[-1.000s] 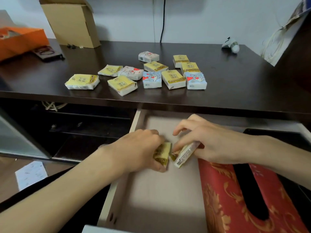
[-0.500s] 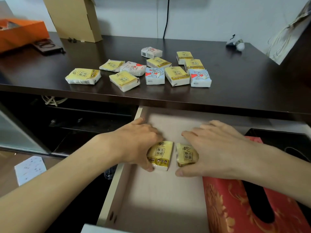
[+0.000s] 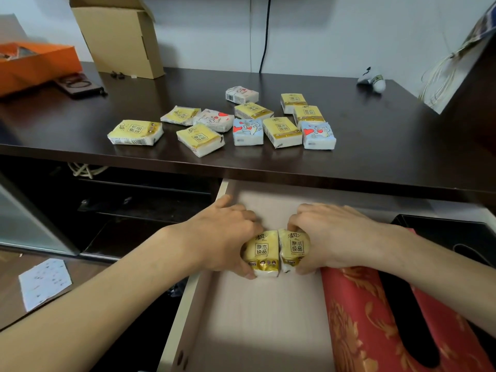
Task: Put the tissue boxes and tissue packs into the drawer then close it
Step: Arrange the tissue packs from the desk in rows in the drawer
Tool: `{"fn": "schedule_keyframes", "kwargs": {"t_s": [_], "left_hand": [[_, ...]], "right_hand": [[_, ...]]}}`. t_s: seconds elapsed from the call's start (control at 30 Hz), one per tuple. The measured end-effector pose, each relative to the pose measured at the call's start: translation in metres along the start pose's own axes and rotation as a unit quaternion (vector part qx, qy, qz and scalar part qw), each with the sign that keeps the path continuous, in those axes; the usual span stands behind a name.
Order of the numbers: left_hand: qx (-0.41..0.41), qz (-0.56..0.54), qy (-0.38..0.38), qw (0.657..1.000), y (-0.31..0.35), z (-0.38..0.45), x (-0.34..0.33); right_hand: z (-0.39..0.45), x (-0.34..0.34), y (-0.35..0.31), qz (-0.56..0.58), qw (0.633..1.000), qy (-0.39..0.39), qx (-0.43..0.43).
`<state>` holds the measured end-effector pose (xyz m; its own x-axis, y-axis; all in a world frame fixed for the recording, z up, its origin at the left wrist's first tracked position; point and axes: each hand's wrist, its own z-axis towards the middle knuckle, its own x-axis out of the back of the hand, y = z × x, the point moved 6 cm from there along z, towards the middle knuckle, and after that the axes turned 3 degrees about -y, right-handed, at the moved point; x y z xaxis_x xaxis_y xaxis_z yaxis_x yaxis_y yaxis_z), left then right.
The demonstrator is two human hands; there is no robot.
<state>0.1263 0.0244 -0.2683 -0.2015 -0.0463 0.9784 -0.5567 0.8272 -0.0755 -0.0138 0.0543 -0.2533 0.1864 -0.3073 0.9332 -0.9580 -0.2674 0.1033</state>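
Note:
The pale wooden drawer (image 3: pixel 257 326) stands pulled open under the dark desk. Inside it, two yellow tissue packs lie face up side by side and touching. My left hand (image 3: pixel 222 237) grips the left yellow pack (image 3: pixel 261 253); my right hand (image 3: pixel 330 234) grips the right yellow pack (image 3: pixel 294 249). A red tissue box (image 3: pixel 357 326) with gold pattern and a black slot lies in the drawer at the right. Several more tissue packs, yellow (image 3: pixel 135 132) and blue-white with hearts (image 3: pixel 248 132), are scattered on the desk top (image 3: pixel 375 146).
A black box (image 3: pixel 456 237) sits at the drawer's far right. On the desk stand a cardboard box (image 3: pixel 120 36), an orange box (image 3: pixel 35 63), a dark case (image 3: pixel 77 85) and a small white object (image 3: pixel 373 79). A black cable (image 3: pixel 265 33) hangs down the wall. Paper (image 3: pixel 44 283) lies on the floor.
Both hands turned their yellow packs from tilted on edge to flat and face up, then pushed them together and curled their fingers around them on the drawer bottom.

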Motion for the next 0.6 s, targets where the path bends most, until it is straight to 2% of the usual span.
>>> {"fn": "schedule_keyframes", "kwargs": {"t_s": [0.6], "left_hand": [[0.014,0.002,0.003,1.000,0.001,0.021,0.000]], "right_hand": [[0.000,-0.001,0.006,0.027,0.997,0.027,-0.069]]}}
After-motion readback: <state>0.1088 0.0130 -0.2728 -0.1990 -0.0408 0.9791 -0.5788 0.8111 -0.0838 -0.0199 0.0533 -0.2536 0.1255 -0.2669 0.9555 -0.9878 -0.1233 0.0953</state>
